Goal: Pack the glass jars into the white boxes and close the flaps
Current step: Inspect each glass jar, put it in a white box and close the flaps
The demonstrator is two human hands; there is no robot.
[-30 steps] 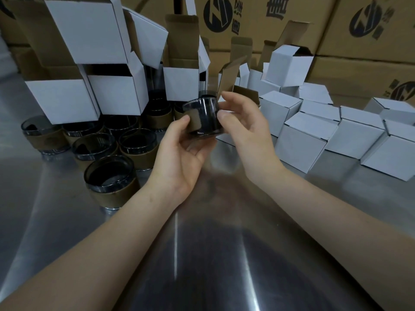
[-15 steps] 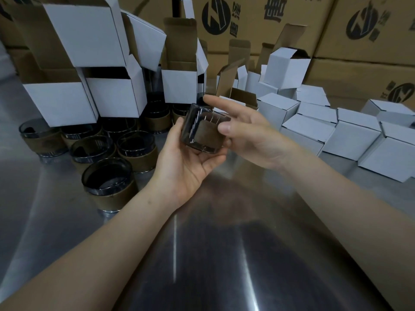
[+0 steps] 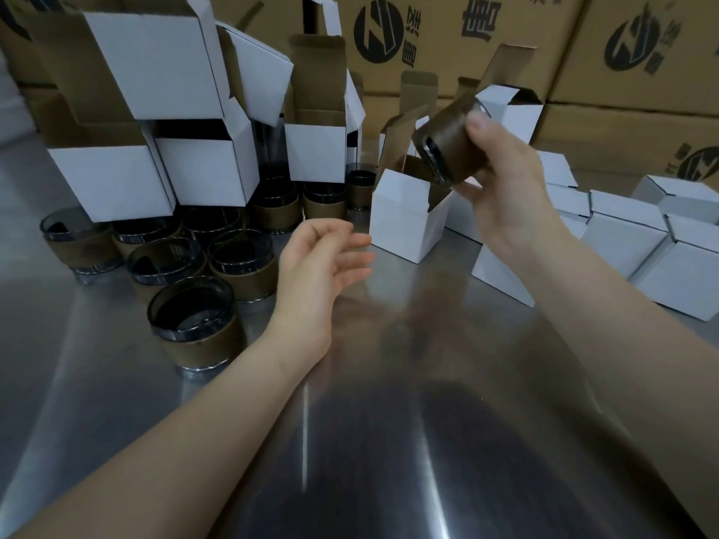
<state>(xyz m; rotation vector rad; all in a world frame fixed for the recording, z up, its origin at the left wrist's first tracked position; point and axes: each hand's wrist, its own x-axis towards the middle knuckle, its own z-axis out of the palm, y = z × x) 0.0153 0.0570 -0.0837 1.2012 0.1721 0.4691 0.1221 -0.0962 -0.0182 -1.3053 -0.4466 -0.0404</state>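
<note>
While just above the open box, jar in right hand

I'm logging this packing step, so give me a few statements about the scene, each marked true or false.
1. The right hand holds a jar. True.
2. The jar sits fully inside the open box. False: it is tilted over the box's opening, in the hand.
3. The left hand holds a jar. False: it is empty, fingers relaxed.
4. Left of the box, other jars stand on the table. True.
</note>
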